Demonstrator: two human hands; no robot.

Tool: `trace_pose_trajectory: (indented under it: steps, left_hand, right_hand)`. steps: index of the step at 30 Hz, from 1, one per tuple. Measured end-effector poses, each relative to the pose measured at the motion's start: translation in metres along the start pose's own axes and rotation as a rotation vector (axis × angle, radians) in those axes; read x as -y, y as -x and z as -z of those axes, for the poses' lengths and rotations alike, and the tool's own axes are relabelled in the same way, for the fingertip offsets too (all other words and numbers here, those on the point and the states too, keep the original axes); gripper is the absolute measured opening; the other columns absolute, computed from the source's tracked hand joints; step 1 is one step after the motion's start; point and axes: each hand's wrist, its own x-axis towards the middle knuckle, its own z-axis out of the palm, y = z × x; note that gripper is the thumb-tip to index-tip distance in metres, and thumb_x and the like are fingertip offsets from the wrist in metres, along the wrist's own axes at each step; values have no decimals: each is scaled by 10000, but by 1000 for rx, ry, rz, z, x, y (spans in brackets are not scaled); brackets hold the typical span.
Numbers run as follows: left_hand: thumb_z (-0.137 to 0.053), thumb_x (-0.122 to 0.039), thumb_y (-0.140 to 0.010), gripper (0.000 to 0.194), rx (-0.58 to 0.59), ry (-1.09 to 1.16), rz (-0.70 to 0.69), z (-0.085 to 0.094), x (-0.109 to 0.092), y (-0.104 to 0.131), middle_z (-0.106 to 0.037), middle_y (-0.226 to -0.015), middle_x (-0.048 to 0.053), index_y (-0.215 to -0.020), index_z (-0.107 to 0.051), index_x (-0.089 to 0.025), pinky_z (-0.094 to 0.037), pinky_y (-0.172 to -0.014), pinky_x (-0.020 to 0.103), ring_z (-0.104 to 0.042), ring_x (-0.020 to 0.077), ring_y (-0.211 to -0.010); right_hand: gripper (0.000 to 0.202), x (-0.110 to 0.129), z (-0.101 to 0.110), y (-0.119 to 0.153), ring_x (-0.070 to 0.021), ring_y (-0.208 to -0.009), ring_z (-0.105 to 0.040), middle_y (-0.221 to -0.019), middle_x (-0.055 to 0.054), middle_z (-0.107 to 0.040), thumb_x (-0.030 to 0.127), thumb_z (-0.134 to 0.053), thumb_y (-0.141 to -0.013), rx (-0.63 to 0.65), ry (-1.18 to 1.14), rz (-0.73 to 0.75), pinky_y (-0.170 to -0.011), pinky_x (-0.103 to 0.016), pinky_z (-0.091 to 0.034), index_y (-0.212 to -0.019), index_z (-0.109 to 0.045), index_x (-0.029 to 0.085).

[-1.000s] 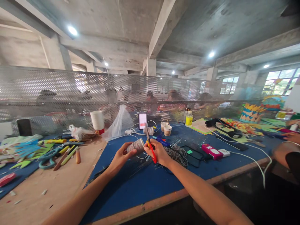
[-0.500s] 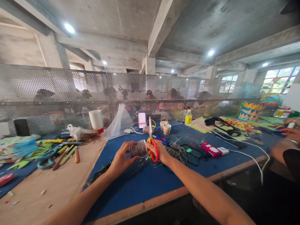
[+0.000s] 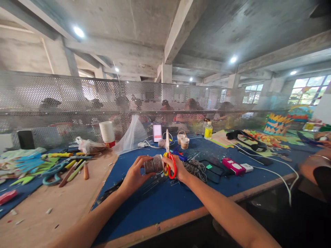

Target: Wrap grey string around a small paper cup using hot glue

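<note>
My left hand [image 3: 137, 173] grips a spool of grey-brown cord [image 3: 153, 164] from its left side, fingers on top and thumb below. My right hand [image 3: 176, 166] is closed at the spool's right end and holds scissors with red and yellow handles [image 3: 172, 166], their blades pointing up. A tangle of grey cord [image 3: 195, 170] lies on the blue mat [image 3: 155, 210] just right of my right hand. Behind the scissors are a lit phone [image 3: 157, 133] and two small cups [image 3: 184, 142].
Teal-handled scissors [image 3: 51, 175] and knives lie at left near a stack of white cups [image 3: 107, 133]. A yellow-labelled bottle [image 3: 208, 131], a magenta case [image 3: 233, 166], white cables and a black headset [image 3: 247, 139] are at right. Another person's arm [image 3: 315, 162] rests at the right edge.
Both hands, the spool and the scissors stay nearly in place. The view has shifted slightly. At the right edge, the other person's hand has moved a little, and dark scissors show near it.
</note>
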Motion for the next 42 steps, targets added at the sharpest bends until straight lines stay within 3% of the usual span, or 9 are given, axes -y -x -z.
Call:
trace_pose_trajectory:
  steps: [7, 18, 27, 31, 36, 42]
  left_hand:
    - [-807, -331, -836, 444, 67, -47, 6, 2, -5, 0, -690, -1314, 106, -1262, -687, -291, -535, -1093, 480, -690, 313, -1230]
    - [-852, -370, -793, 462, 54, 147, 145, 1, -7, 0, -693, -1250, 101, -1215, -691, -270, -609, -953, 456, -671, 306, -1194]
    - [-897, -440, -704, 581, 27, 264, 385, 4, -9, -4, -742, -1152, 74, -1193, -666, -227, -604, -936, 473, -733, 271, -971]
    - [-899, -467, -709, 602, 56, 343, 440, 5, -7, -4, -749, -1161, 78, -1202, -662, -216, -608, -891, 419, -733, 275, -1006]
    - [-914, -547, -661, 690, -1, 390, 563, 7, -3, -7, -765, -1089, 90, -1186, -660, -177, -606, -887, 437, -754, 303, -977]
    - [-894, -544, -719, 664, 33, 675, 742, 7, -6, -8, -781, -1121, 114, -1215, -648, -177, -625, -935, 485, -774, 315, -1024]
  right_hand:
    - [490, -5, 2, -4, -113, -483, -518, -550, 25, -562, 655, -716, -806, -17, -45, -25, -455, -213, -409, -701, -590, 193]
    - [461, -1, 7, -4, -123, -549, -546, -606, 28, -576, 625, -752, -811, 53, -37, -4, -508, -220, -441, -765, -587, 197]
    - [383, -8, 7, -4, -107, -511, -527, -608, 54, -592, 523, -766, -801, 151, -31, 10, -510, -219, -439, -916, -623, 187]
    - [382, -6, 8, -4, -108, -517, -543, -613, 58, -597, 509, -778, -788, 151, -18, 7, -522, -222, -454, -929, -625, 188]
    - [398, -9, 9, -5, -96, -483, -526, -609, 58, -605, 521, -795, -788, 164, 30, -24, -492, -213, -441, -921, -630, 184]
    - [431, -18, 10, -8, -98, -480, -537, -613, 67, -589, 533, -823, -788, 167, 88, 8, -469, -204, -436, -960, -645, 180]
